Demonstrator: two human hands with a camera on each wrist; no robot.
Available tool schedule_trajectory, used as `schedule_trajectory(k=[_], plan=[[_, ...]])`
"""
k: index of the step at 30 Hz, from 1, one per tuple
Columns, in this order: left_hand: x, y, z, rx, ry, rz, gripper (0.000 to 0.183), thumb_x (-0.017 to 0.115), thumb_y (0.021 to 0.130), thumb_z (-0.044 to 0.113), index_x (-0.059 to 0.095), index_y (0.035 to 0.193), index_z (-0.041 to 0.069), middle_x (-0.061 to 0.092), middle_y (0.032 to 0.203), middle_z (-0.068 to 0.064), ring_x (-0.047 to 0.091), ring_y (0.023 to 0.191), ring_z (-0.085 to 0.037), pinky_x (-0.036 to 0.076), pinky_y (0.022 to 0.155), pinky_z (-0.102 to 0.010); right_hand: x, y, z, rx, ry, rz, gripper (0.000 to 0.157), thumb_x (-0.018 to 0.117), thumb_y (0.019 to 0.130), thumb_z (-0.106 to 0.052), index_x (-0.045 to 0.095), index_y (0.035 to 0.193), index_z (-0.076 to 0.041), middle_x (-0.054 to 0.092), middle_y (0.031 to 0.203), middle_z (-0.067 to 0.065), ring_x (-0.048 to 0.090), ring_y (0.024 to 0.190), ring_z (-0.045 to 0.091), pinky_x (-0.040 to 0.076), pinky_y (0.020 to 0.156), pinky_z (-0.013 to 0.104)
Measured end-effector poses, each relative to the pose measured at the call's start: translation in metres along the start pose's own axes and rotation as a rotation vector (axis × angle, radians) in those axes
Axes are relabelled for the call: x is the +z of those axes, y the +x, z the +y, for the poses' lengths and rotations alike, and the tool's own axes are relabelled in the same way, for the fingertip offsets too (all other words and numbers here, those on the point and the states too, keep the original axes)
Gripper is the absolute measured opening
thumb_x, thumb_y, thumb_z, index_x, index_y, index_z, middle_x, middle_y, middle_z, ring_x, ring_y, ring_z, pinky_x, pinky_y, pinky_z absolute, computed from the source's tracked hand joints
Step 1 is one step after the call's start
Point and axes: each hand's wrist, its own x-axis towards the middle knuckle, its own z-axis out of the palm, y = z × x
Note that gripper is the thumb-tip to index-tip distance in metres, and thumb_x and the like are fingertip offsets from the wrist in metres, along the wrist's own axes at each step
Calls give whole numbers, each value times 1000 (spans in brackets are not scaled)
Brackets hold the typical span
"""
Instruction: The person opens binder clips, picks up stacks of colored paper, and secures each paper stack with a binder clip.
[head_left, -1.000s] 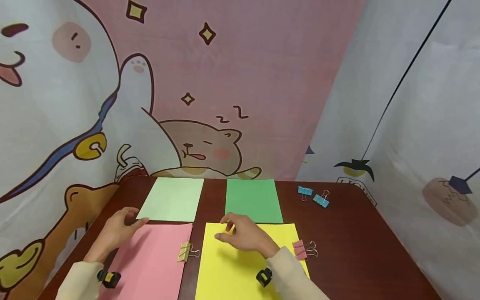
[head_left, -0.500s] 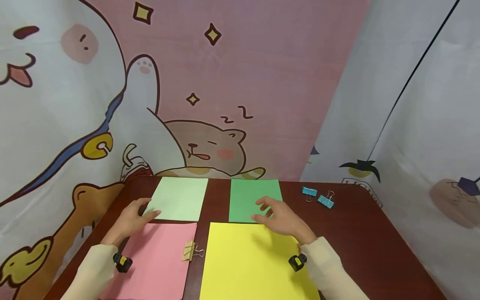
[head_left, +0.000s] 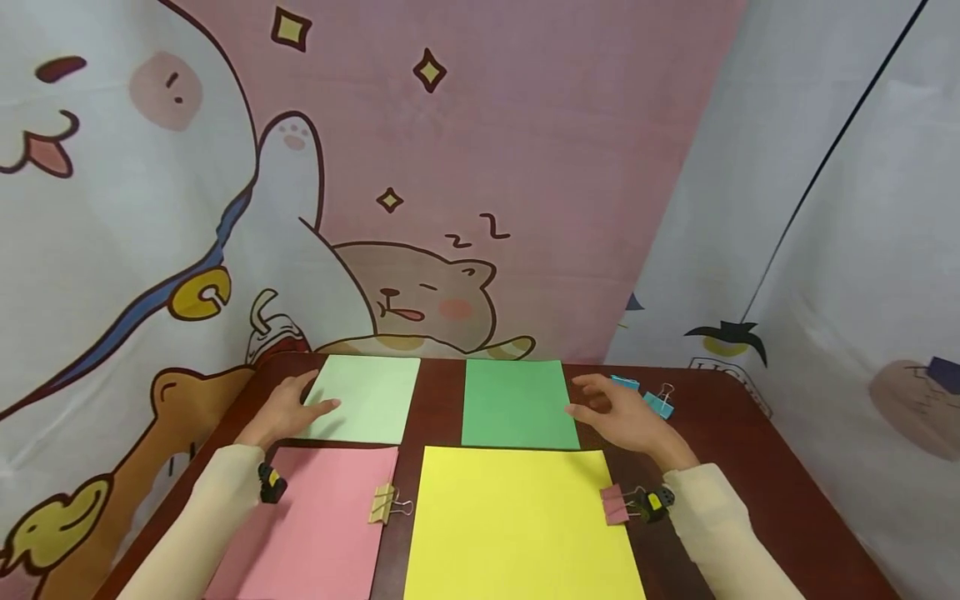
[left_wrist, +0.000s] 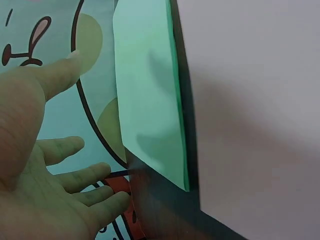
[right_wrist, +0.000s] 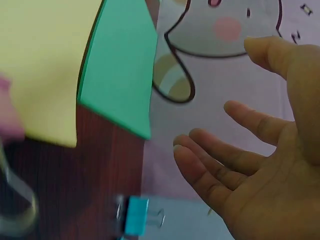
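The left hand point(head_left: 283, 410), spread and empty, hung by pale green paper point(head_left: 369, 400) near the table's point(head_left: 437, 402) far left corner, the right hand point(head_left: 622, 417) likewise by darker green paper point(head_left: 517, 404) along the far edge, each stack probably light, bendy, slippery, best pinched at its sides.

1. Brown table point(head_left: 757, 450), beneath the left hand point(head_left: 288, 411) and right hand point(head_left: 626, 414).
2. Pink-and-white backdrop point(head_left: 562, 167), beyond them.
3. Sleeping animal print point(head_left: 420, 283), beyond and between them.
4. Yellow bell print point(head_left: 193, 298), leftward beyond the left hand.
5. Black line point(head_left: 832, 149), rightward beyond the right hand.
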Motion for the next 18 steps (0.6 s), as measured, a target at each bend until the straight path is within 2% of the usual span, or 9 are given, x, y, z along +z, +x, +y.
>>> schedule_trajectory(k=[5, 10, 14, 18], plan=[[0, 12, 1, -18, -4, -35, 96, 70, 97, 48, 22, 160, -6, 19, 159, -40, 23, 144, -60, 28, 111, -75, -16, -2, 25, 34, -40, 37, 73, 63, 99, -57, 46, 153, -12, 54, 146, 23, 56, 130, 45, 52, 97, 61], [1, 20, -1, -23, -10, -83, 97, 70, 97, 46, 20, 160, -8, 17, 160, -41, 20, 145, -61, 27, 112, -75, -29, -5, 47, 68, -80, 93, 75, 64, 99, -56, 46, 153, -8, 56, 143, 25, 59, 119, 45, 53, 92, 62], [3, 28, -3, -33, 41, -103, 96, 70, 97, 46, 23, 158, -11, 19, 159, -42, 22, 145, -60, 29, 112, -73, -35, -5, 62, 109, -94, 131, 71, 65, 100, -49, 45, 153, -6, 50, 146, 29, 56, 121, 49, 49, 95, 68], [8, 36, -2, -37, 83, -127, 93, 70, 97, 46, 26, 156, -13, 21, 157, -42, 24, 144, -60, 30, 112, -72, -41, -4, 77, 121, -129, 191, 61, 64, 103, -37, 47, 151, -3, 53, 141, 31, 56, 118, 48, 49, 91, 68]])
